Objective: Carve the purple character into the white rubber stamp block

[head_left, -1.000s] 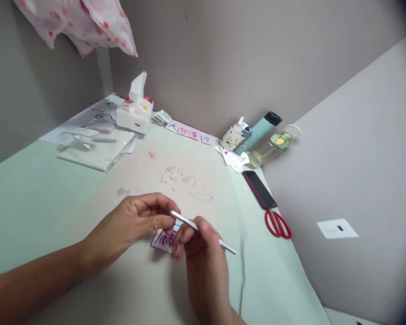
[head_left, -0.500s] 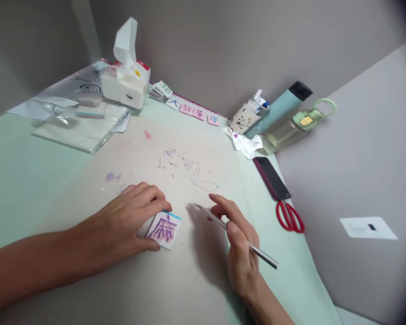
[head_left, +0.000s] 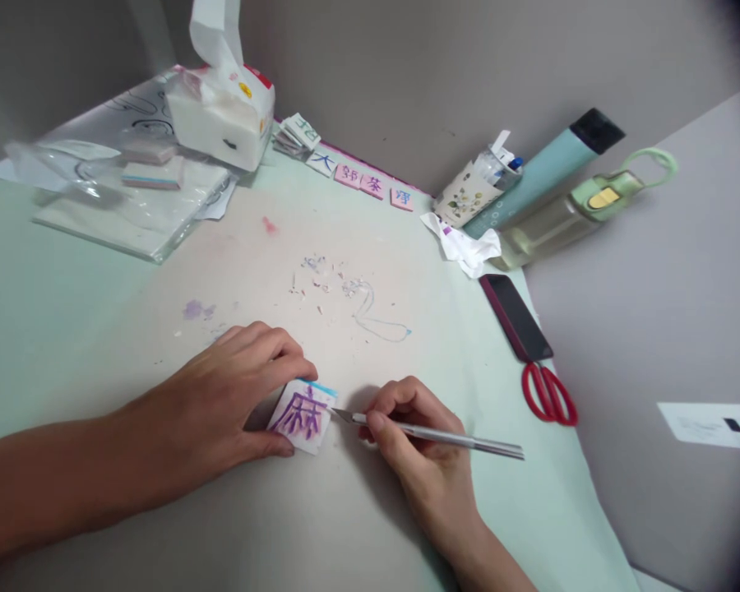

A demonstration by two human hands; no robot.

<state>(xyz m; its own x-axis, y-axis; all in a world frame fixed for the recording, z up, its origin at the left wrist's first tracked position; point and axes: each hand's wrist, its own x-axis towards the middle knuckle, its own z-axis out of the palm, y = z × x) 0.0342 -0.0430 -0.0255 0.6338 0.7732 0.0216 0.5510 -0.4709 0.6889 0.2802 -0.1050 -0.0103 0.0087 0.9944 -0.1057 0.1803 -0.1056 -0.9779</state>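
Note:
Between the thumb and fingers of my left hand (head_left: 252,395) a small white carving block (head_left: 313,444) is held down on the table. Its top carries a purple written character and a light blue stripe along the far edge. My right hand (head_left: 419,444) grips a silver craft knife (head_left: 432,432) like a pen. The blade tip is at the block's right edge, beside the character; whether it touches is hard to tell. Small shavings (head_left: 321,284) lie scattered beyond the block, close to a thin looped line (head_left: 382,330) on the table surface.
At the back left stand a tissue pack (head_left: 215,123) and a plastic-wrapped stack of sheets (head_left: 129,222). Character tiles (head_left: 370,184) line the rear edge. On the right are a pen cup (head_left: 469,193), bottles (head_left: 555,214), crumpled tissue (head_left: 465,248), a phone (head_left: 518,316) and red scissors (head_left: 548,395).
My right hand has moved left, bringing the craft knife's tip from open table to the block's edge. My left hand still holds the block. The view has shifted slightly.

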